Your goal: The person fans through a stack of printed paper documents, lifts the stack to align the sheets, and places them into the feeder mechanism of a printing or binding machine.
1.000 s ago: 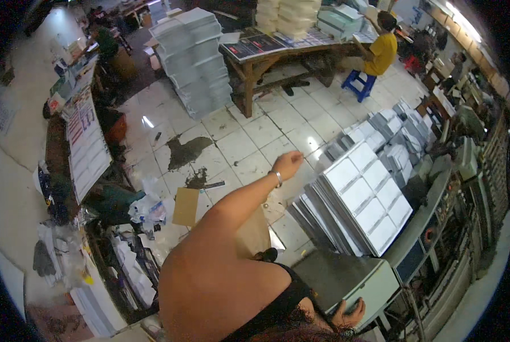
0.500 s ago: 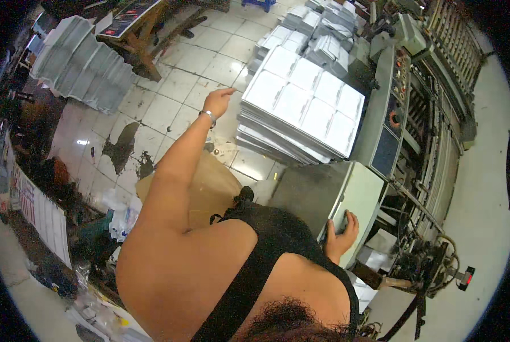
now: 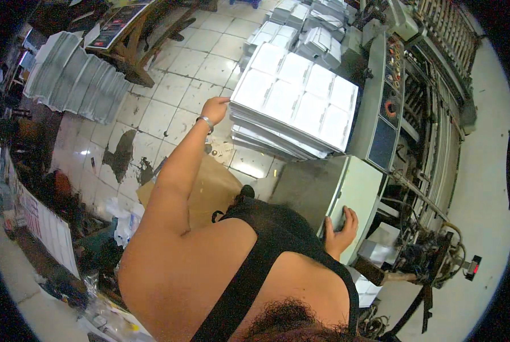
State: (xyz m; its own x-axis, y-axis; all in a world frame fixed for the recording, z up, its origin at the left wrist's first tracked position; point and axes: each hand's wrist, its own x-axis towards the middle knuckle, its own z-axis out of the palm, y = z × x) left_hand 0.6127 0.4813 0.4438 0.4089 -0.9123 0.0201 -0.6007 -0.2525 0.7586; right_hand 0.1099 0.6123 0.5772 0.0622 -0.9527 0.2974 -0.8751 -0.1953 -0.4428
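A tall stack of large printed white sheets (image 3: pixel 293 94), each bearing several panels, stands in front of me. My left hand (image 3: pixel 214 109), with a metal band on the wrist, reaches to its left edge. A stretched finger meets the edge of the upper sheets; the other fingers look partly curled and hard to make out. Nothing shows in that hand. My right hand (image 3: pixel 341 232) rests on the pale green top of a machine cabinet (image 3: pixel 360 191), thumb and fingers apart, holding nothing.
More paper bundles (image 3: pixel 317 43) lie behind the stack. A long machine with a control panel (image 3: pixel 389 102) runs along the right. At left stand a leaning grey paper pile (image 3: pixel 75 80) and a wooden table (image 3: pixel 132 48). Brown cardboard (image 3: pixel 212 185) lies on the tiled floor (image 3: pixel 200 62).
My left hand has gone from just short of the stack to touching its left edge. The right hand stays on the cabinet. The whole view has shifted slightly.
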